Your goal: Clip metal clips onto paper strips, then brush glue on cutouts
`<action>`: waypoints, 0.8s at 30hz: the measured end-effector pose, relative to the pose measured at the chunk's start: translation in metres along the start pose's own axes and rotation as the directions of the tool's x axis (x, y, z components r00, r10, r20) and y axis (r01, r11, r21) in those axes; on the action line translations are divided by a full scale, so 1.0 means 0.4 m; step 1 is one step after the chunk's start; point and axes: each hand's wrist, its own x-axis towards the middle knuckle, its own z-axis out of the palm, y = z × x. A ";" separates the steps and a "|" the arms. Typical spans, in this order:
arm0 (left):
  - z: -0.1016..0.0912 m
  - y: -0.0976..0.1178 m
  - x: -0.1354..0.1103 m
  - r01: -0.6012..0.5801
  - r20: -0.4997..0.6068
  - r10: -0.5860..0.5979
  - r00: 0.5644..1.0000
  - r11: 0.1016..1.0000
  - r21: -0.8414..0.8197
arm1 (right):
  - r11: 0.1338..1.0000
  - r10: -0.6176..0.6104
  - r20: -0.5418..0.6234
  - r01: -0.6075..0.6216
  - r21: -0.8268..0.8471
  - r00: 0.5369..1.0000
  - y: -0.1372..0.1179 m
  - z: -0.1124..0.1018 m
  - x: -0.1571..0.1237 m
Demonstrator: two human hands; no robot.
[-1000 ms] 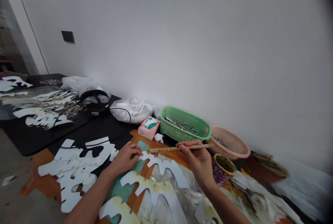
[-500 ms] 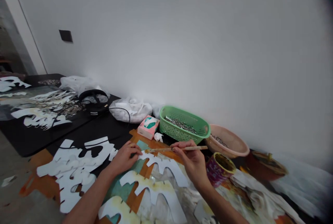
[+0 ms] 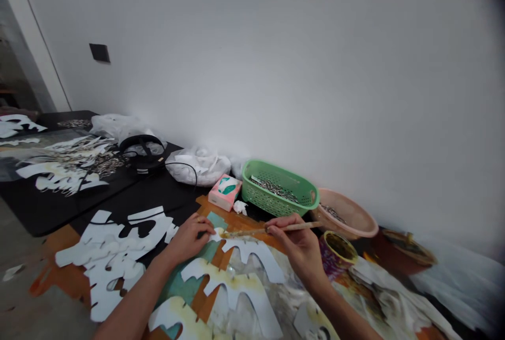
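My right hand [image 3: 296, 245] is closed around a thin wooden brush [image 3: 268, 230], whose wet tip rests on the near end of a white cut-out shape [image 3: 252, 253]. My left hand [image 3: 192, 237] lies on the left end of that same shape, its fingers curled and pressing it to the mat. More cut-outs smeared with yellowish glue [image 3: 236, 290] lie in front of me. A small glue pot with a yellow rim [image 3: 337, 252] stands just right of my right hand.
A green basket of metal pieces [image 3: 279, 189] and a pink bowl [image 3: 347, 216] stand against the wall. A pink tissue pack [image 3: 225, 191], white bags [image 3: 199, 165], black headphones [image 3: 142, 155] and piles of white cut-outs [image 3: 114, 248] lie to the left.
The brush tip has dropped slightly onto the edge of the white shape, and my right hand has shifted a little right. My left hand stays put.
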 end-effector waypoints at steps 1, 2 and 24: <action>0.000 0.000 0.000 0.003 0.000 -0.003 1.000 1.000 -0.002 | 1.000 -0.001 -0.001 0.001 -0.002 1.000 -0.001 -0.004 0.000; 0.000 0.000 0.000 0.006 -0.001 -0.006 1.000 1.000 -0.004 | 1.000 -0.001 -0.003 0.001 -0.004 1.000 -0.001 -0.009 -0.001; 0.002 -0.005 0.000 0.003 -0.006 -0.003 1.000 1.000 -0.003 | 0.997 -0.066 -0.045 0.067 0.030 0.997 0.001 -0.004 -0.015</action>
